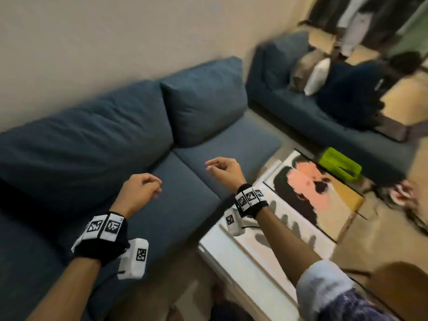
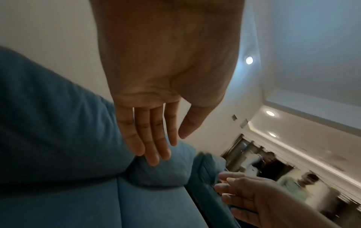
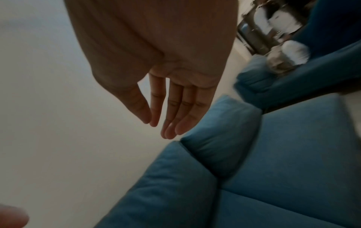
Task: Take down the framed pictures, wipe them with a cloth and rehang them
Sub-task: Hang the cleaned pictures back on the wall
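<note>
Two framed pictures lie flat to the right of the sofa. One is a pink, black and tan abstract (image 1: pixel 308 191); the other is white with grey strokes (image 1: pixel 284 228). A lime-green object (image 1: pixel 340 166), possibly the cloth, rests at the far corner of the pink picture. My left hand (image 1: pixel 152 186) (image 2: pixel 170 146) and right hand (image 1: pixel 213 166) (image 3: pixel 158 128) hover over the blue sofa seat (image 1: pixel 185 205). Both are empty with relaxed fingers. Neither touches the pictures. The wall (image 1: pixel 92 42) above the sofa shows no frames.
A second blue sofa (image 1: pixel 301 107) with grey and white cushions stands at the back right. People stand blurred in the far room (image 2: pixel 273 166). A brown rounded object (image 1: pixel 403 286) sits at the lower right. The picture is motion-blurred.
</note>
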Tool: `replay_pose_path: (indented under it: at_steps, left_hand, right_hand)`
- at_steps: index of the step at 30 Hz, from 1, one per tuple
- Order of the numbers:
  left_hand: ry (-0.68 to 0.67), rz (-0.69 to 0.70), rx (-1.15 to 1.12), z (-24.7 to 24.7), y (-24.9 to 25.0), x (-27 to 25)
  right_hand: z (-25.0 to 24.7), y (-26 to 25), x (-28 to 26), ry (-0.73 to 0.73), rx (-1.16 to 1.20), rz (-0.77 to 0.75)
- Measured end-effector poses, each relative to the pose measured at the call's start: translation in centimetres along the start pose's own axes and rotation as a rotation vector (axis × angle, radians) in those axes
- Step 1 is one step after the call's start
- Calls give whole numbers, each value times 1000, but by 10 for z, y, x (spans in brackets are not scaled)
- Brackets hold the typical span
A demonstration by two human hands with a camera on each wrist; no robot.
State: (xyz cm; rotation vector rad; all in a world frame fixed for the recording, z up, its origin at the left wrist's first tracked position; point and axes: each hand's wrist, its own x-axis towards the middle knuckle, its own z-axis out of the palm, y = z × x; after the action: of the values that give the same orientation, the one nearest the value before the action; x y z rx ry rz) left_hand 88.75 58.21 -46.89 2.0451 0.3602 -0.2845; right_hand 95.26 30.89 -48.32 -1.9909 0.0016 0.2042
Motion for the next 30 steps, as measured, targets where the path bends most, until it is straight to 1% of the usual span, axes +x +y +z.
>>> replay_pose_path:
  at_steps: [3,6,8,11,15,18,20,25,30]
  left_hand:
    - [-180,-11,15,88,14,10]
    - [-302,-15,32,162,28,9]
    - [-353,-21,40,206,39,4]
    - [-407,-20,39,261,48,-8]
    - [-505,-3,81,318,53,-28]
    - [-580,-20,75,355,48,-38]
    - [-626,-73,48,380,42,-45]
    - [-657,-238,-26,442,22,-68]
    - [-683,-332,-56,498,14,-94]
  right_hand:
    - [-65,80,-31,112,3,142]
    - [-113,137,-66,194,-6,254]
    - [-139,170,-88,226,-8,315]
    - [-169,213,-115,249,-23,364]
    - [-194,250,-152,262,-40,407]
    - [-206,278,-178,293,-64,461]
    - [-213,298,-203,316,-94,517]
    - [-233,323,-257,369,-154,596]
    - [-264,339,-296,339,-197,671]
